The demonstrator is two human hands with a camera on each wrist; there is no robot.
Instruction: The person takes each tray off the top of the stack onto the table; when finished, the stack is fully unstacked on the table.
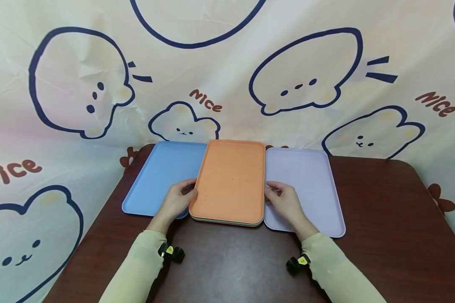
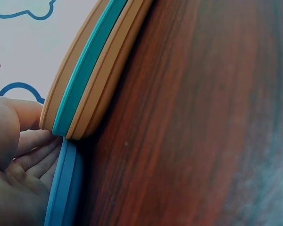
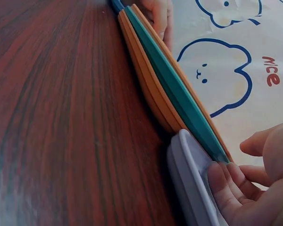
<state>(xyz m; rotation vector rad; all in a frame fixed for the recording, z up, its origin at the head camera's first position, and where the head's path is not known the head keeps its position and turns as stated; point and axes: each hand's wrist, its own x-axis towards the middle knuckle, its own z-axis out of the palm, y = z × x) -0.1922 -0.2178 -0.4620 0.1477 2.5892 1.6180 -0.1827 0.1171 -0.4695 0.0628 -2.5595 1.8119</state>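
An orange tray (image 1: 231,181) tops a stack in the middle, with a teal tray (image 2: 92,66) under it and another orange tray (image 2: 108,61) at the bottom. My left hand (image 1: 178,200) is at the stack's left side; its thumb and fingertips come right up to the rims in the left wrist view. On the other side, my right hand (image 1: 286,202) has fingertips at the edge of the teal and top orange trays, while its thumb (image 3: 257,143) stands apart from them. Neither hand has its fingers curled round a tray.
To the left lies a blue tray (image 1: 163,168), partly under my left hand. A lavender tray (image 1: 314,189) lies to the right, beneath my right hand. All sit on a dark wooden table (image 1: 227,261). Behind it hangs a printed cloth (image 1: 227,75).
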